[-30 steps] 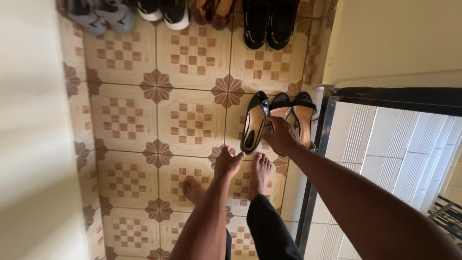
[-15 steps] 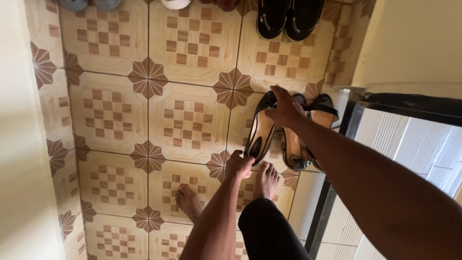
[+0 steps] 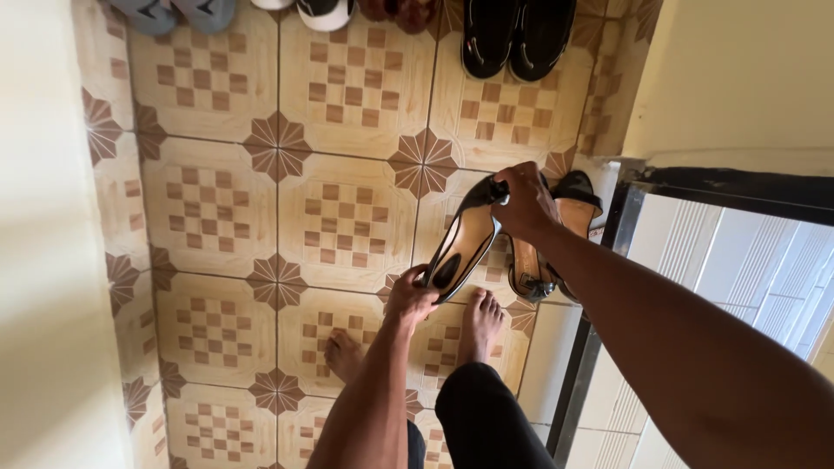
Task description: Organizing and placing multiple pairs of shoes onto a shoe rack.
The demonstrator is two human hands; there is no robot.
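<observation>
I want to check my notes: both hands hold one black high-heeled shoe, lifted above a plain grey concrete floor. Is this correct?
Not quite. The head view shows the left hand and right hand on the black high-heeled shoe, but the floor is patterned tile in cream and brown, not plain grey concrete.

Patterned tile floor (image 3: 217,200) under my bare feet (image 3: 479,323); black shoes (image 3: 517,35), grey sandals (image 3: 174,13) along top; heeled shoes (image 3: 556,234) by door.

Left of the left hand (image 3: 408,300) the tiled floor (image 3: 217,208) is bare and open. Right of the right hand (image 3: 526,200), more heeled shoes (image 3: 556,234) and a dark door frame (image 3: 608,287) block the way, maybe touching.
</observation>
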